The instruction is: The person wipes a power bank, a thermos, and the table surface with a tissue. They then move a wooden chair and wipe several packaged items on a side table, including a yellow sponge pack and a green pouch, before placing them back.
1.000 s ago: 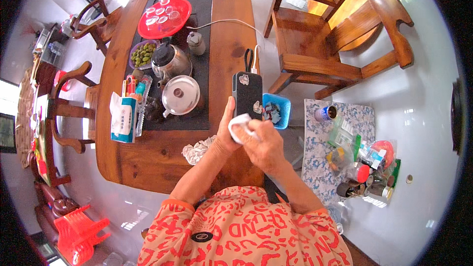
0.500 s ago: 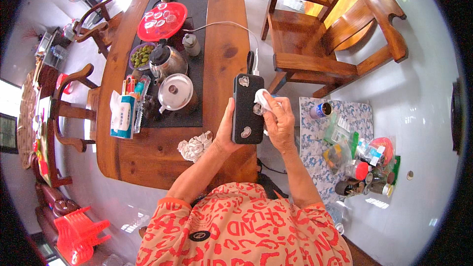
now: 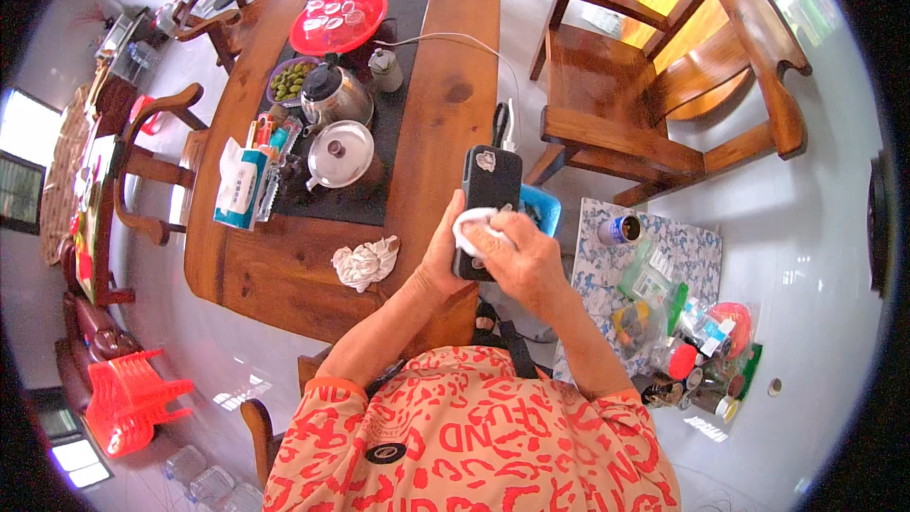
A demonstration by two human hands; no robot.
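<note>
One black device (image 3: 495,192) — one wipe (image 3: 468,220)

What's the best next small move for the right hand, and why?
Probably slide the white cloth toward the far end of the black device, stopping short of the white plug. The right hand has the cloth on the nearer part, the far part lies uncovered, and the left hand holds the device's left side.

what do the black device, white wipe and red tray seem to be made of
Black device: probably plastic, dark and matte with little shine. White wipe: cloth or paper tissue, soft and bunched; I can't tell which. Red tray: likely plastic, smooth, evenly coloured.
</note>
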